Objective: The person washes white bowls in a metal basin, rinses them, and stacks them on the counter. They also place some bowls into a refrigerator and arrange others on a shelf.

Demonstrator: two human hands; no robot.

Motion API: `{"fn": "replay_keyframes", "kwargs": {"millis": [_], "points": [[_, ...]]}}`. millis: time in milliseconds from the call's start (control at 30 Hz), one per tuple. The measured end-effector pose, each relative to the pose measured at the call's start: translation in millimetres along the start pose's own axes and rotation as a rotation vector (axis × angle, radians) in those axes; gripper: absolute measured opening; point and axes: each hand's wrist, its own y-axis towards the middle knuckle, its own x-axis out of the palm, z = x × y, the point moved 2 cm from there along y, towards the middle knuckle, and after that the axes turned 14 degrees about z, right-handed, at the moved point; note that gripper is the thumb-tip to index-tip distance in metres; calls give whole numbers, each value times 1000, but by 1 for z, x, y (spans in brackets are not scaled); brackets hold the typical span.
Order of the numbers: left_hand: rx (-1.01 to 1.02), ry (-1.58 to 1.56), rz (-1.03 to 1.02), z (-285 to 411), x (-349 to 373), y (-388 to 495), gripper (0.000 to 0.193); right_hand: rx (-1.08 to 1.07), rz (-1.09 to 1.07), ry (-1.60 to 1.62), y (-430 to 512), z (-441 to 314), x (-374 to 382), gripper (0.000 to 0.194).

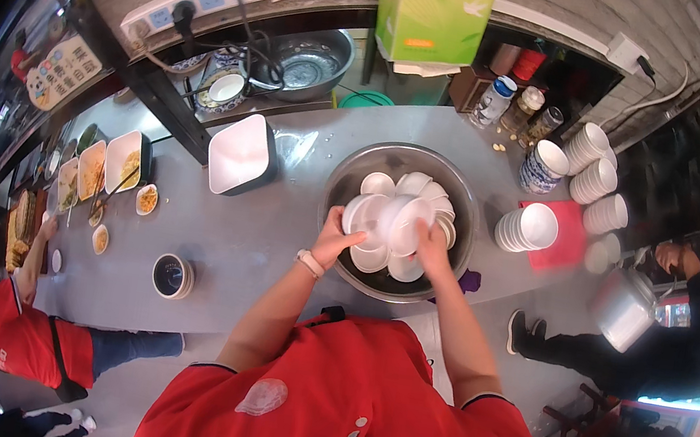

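Note:
A large steel basin stands on the grey counter in front of me, with several small white bowls lying in it. Over the basin, my left hand has its fingers closed on a white bowl, thumb at the near side. On the right, my right hand grips another white bowl, blurred where it meets the first. Its far fingers are hidden. Right of the basin stands a stack of white bowls, beside a red cloth.
More bowl stacks and glass jars stand at the back right. Left are a square white container, dark-lined stacked bowls and food trays. A person in red reaches over the counter; another holds a metal pot at right.

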Motion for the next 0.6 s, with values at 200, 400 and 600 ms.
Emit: {"fn": "replay_keyframes", "kwargs": {"millis": [200, 400, 600], "points": [[28, -170, -270, 4, 13, -9, 83, -336, 48, -134, -30, -22, 27, 40], [-136, -63, 52, 17, 16, -10, 71, -344, 1, -707, -3, -26, -17, 49], [-204, -283, 158, 25, 11, -10, 69, -319, -160, -1431, 44, 17, -56, 35]]}}
